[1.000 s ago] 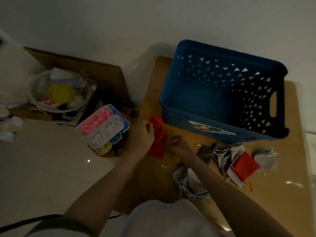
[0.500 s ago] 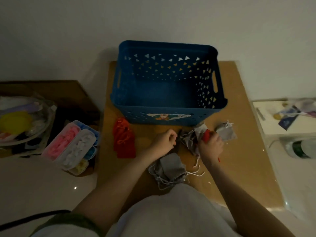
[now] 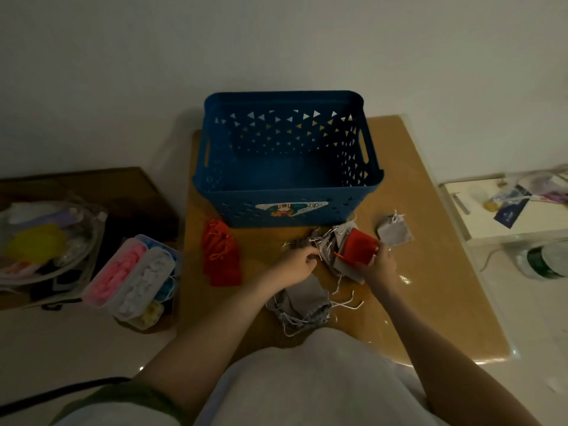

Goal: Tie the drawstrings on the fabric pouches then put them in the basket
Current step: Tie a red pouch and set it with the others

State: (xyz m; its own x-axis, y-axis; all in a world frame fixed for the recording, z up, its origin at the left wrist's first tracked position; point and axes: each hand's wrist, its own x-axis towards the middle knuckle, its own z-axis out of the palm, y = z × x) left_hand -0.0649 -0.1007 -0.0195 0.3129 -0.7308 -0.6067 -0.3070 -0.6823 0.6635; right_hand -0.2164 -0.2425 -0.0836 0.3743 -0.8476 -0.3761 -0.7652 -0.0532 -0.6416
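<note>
A blue perforated basket (image 3: 285, 199) stands at the back of a small brown table (image 3: 430, 302); I see nothing in it. In front of it my right hand (image 3: 379, 267) grips a red pouch (image 3: 358, 249) lifted off a heap of grey pouches (image 3: 332, 241). My left hand (image 3: 296, 264) pinches at the heap's left edge, fingers closed on grey fabric or strings. A stack of red pouches (image 3: 219, 256) lies to the left. Another grey pouch pile (image 3: 302, 305) lies nearest me, and a single grey pouch (image 3: 395, 230) sits at the right.
On the floor to the left are a compartmented plastic box (image 3: 135, 276) of coloured bits and a clear bowl (image 3: 46, 244) of items on cardboard. To the right stand a white shelf (image 3: 491, 222) with clutter and a bottle (image 3: 544, 261).
The view swung from left to centred on the table. My hands left the red stack at the left; the right hand now lifts a red pouch off the grey heap.
</note>
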